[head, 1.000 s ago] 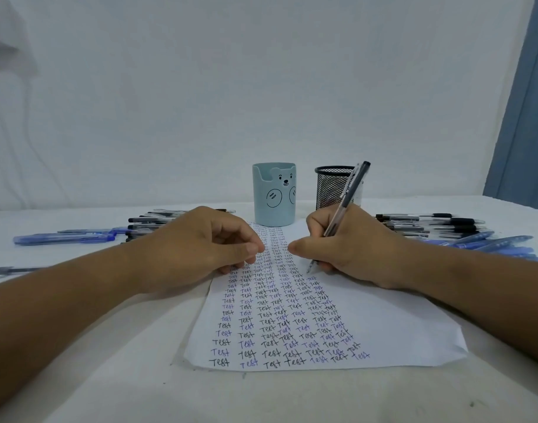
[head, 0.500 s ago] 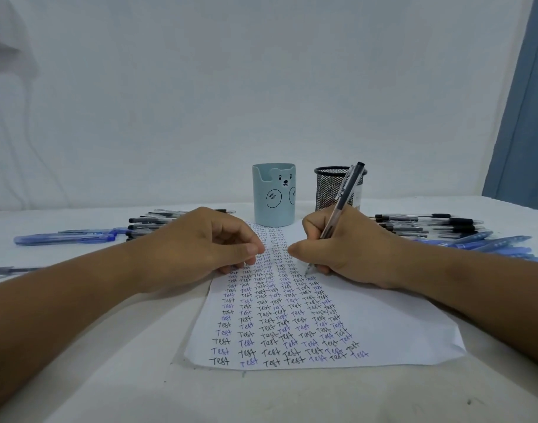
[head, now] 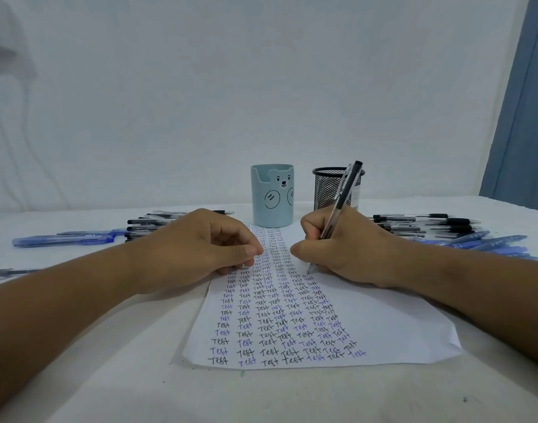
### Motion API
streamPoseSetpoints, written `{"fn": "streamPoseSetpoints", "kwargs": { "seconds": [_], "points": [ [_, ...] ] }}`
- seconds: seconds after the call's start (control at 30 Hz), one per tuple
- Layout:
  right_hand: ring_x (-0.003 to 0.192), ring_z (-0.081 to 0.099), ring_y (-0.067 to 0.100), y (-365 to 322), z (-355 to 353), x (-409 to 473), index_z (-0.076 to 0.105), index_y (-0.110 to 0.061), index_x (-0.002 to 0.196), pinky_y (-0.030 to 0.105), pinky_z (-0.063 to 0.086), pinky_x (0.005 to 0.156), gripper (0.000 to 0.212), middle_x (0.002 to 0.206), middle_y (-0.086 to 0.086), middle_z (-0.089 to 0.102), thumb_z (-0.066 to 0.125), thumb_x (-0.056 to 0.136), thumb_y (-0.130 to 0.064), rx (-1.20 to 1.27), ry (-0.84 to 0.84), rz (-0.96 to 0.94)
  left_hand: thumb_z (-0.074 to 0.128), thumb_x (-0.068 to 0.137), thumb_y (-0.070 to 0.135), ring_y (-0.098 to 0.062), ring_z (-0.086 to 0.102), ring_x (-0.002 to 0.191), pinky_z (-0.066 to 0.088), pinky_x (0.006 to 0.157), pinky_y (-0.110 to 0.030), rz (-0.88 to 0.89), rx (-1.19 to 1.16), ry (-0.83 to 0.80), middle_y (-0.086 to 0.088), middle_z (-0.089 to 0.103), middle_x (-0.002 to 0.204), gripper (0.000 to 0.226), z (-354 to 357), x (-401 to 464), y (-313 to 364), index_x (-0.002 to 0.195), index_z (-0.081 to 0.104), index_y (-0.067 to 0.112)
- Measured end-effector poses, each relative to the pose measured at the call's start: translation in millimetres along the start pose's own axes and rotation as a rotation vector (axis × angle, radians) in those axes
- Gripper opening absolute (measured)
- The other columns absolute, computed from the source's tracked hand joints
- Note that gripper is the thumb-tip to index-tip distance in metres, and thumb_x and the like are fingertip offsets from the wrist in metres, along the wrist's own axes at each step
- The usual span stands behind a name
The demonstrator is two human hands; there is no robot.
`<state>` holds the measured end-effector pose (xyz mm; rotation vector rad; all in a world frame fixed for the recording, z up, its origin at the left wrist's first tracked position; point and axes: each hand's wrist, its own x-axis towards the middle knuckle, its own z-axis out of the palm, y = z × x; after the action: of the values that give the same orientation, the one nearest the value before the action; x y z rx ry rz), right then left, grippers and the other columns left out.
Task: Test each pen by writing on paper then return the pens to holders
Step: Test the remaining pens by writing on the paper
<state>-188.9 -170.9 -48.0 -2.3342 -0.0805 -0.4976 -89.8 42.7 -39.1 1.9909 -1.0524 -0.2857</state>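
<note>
Head view shows two bare arms reaching in from the bottom corners across a white table point(head: 78, 377). Right hand point(head: 350, 248) is curled in a writing grip and pinches a clear pen point(head: 342, 196) with a black end. That pen leans up and to the right, and its tip touches the paper point(head: 399, 325) beside the last column of words. Rows of the word "Test" in black and blue fill the left and middle of the sheet. Left hand point(head: 200, 245) rests on the paper's left side, knuckles up, fingers curled under and thumb pointing at the other hand. It holds nothing. Both thumbs are near each other but apart.

Behind the paper stands a blue cup point(head: 272, 195) with a bear face, touching the sheet's far edge. Just right of it stands a black mesh cup point(head: 329, 187), partly behind the pen. Loose left pens point(head: 78, 236) lie in a pile behind the left hand, black and blue. More right pens point(head: 463, 232) lie behind the right wrist.
</note>
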Motion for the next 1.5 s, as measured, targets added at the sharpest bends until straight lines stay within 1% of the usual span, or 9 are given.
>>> {"fn": "streamPoseSetpoints", "kwargs": {
  "seconds": [0.6,0.7,0.77,0.83,0.93,1.03,1.13,1.3,1.5],
  "points": [
    [0.050,0.031,0.010,-1,0,0,0.035,-0.016,0.055,0.026,0.033,0.054,0.044,0.052,-0.002,0.031,0.067,0.085,-0.014,-0.046,0.001,0.006,0.068,0.091,0.021,-0.008,0.071,0.083,0.056,0.074,-0.015,-0.013,-0.012,-0.005,0.000,0.078,0.089,0.012,0,-1,1,0.097,0.078,0.018],
    [0.048,0.038,0.017,-2,1,1,0.047,-0.008,0.057,0.022,0.035,0.047,0.054,0.053,0.004,0.043,0.061,0.096,-0.042,0.156,0.074,0.080,0.068,0.091,0.021,-0.010,0.070,0.084,0.057,0.077,-0.018,-0.011,-0.009,-0.007,-0.001,0.077,0.089,0.011,0,-1,0,0.096,0.078,0.019],
    [0.054,0.040,0.023,-3,1,3,0.047,-0.016,0.052,0.026,0.035,0.049,0.067,0.057,0.008,0.045,0.043,0.096,-0.065,0.323,0.113,0.126,0.069,0.090,0.021,-0.011,0.071,0.085,0.057,0.077,-0.018,-0.010,-0.015,-0.003,-0.001,0.077,0.089,0.011,0,0,0,0.094,0.079,0.020],
    [0.060,0.039,0.027,-5,1,5,0.047,-0.023,0.052,0.031,0.036,0.051,0.063,0.058,0.006,0.041,0.041,0.089,-0.073,0.337,0.168,0.097,0.069,0.090,0.021,-0.009,0.071,0.083,0.057,0.076,-0.017,-0.010,-0.011,0.000,-0.001,0.077,0.088,0.011,0,0,0,0.094,0.079,0.020],
    [0.056,0.031,0.025,-8,2,4,0.046,-0.024,0.078,0.027,0.032,0.043,0.044,0.061,0.011,0.038,0.045,0.085,-0.068,0.301,0.201,0.061,0.069,0.089,0.023,-0.008,0.070,0.082,0.056,0.074,-0.016,-0.005,-0.010,-0.002,0.000,0.077,0.088,0.011,0,0,0,0.094,0.079,0.021],
    [0.040,0.031,0.019,-7,1,3,0.053,-0.018,0.095,0.023,0.030,0.038,0.035,0.057,0.012,0.039,0.042,0.099,-0.052,0.244,0.224,0.010,0.069,0.090,0.022,-0.008,0.070,0.082,0.056,0.076,-0.017,0.001,-0.002,-0.008,0.001,0.077,0.088,0.010,0,0,-1,0.093,0.079,0.022],
    [0.043,0.031,0.020,-5,0,4,0.054,-0.014,0.091,0.025,0.030,0.040,0.031,0.056,0.013,0.040,0.043,0.105,-0.040,0.206,0.258,-0.022,0.069,0.089,0.023,-0.009,0.070,0.083,0.055,0.075,-0.017,0.009,-0.005,-0.011,0.000,0.077,0.088,0.011,0,1,-1,0.093,0.079,0.023],
    [0.053,0.022,0.024,-1,1,4,0.048,-0.025,0.074,0.028,0.019,0.045,0.030,0.057,0.013,0.034,0.053,0.102,-0.036,0.258,0.242,-0.080,0.069,0.090,0.022,-0.007,0.071,0.083,0.054,0.071,-0.015,0.015,-0.004,-0.015,0.001,0.077,0.088,0.011,0,1,-2,0.094,0.078,0.021],
    [0.050,0.022,0.020,5,-3,8,0.052,-0.014,0.083,0.025,0.021,0.047,0.029,0.056,0.010,0.028,0.063,0.096,-0.037,0.322,0.262,-0.118,0.069,0.090,0.025,-0.005,0.070,0.081,0.055,0.075,-0.018,0.049,0.061,-0.016,0.005,0.077,0.088,0.009,0,2,-3,0.093,0.078,0.025]
  ]
}}
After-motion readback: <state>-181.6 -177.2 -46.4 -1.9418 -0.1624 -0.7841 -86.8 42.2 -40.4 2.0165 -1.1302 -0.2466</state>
